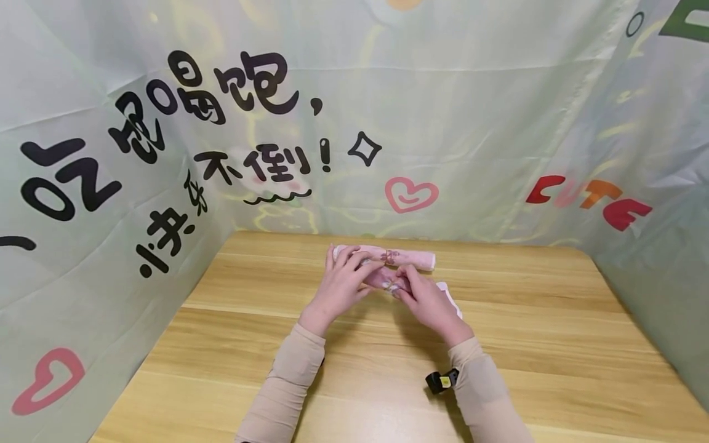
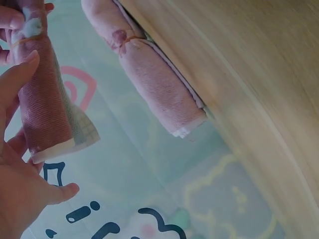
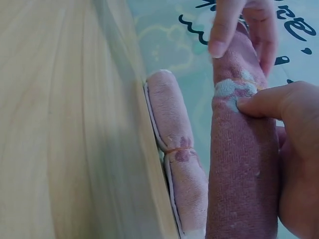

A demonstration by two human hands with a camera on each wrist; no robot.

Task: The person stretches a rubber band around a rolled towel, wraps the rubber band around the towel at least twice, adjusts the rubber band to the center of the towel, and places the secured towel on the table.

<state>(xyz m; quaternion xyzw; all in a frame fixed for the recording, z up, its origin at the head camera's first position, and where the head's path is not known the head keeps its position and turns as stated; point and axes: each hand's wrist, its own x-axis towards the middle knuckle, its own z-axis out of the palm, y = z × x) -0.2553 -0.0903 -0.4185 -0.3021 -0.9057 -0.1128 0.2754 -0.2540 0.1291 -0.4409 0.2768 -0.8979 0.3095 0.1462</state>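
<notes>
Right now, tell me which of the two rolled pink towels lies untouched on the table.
The farther rolled towel, lying on the table with a band around its middle; the nearer rolled towel is gripped by both hands.

On the table (image 1: 526, 344), a rolled towel (image 1: 412, 258) lies at twelve o'clock; just before it, both hands (image 1: 338, 289) hold a second roll (image 1: 382, 280) between them
</notes>
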